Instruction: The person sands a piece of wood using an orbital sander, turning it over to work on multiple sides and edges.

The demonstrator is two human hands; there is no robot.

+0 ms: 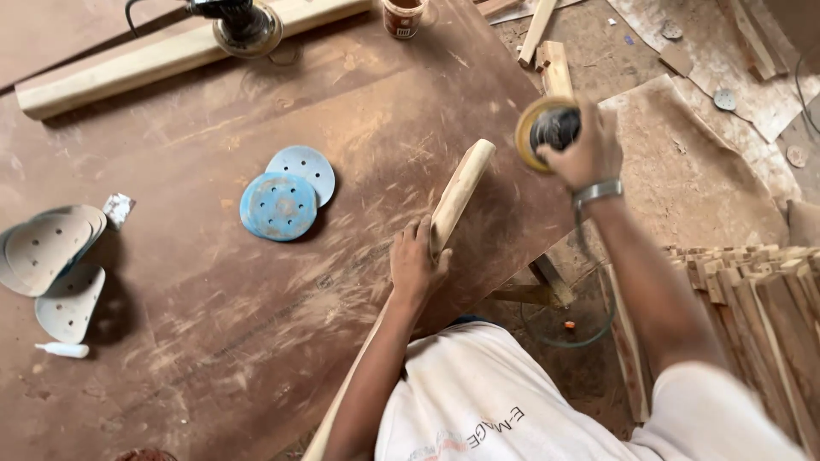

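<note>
Your left hand [416, 260] wraps its fingers around the long pale rounded wooden stick [461, 192] slanting across the brown plywood bench [205, 282], while your right hand [585, 149] grips a round yellow-padded disc sander [547, 130] just beside the stick's upper end.

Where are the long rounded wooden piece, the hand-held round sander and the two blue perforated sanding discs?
long rounded wooden piece [462, 186], head view, on its upper shaft above the left hand.
hand-held round sander [549, 128], head view, on its dark body inside the yellowish pad rim.
two blue perforated sanding discs [278, 207], head view, on the nearer disc's face.
</note>
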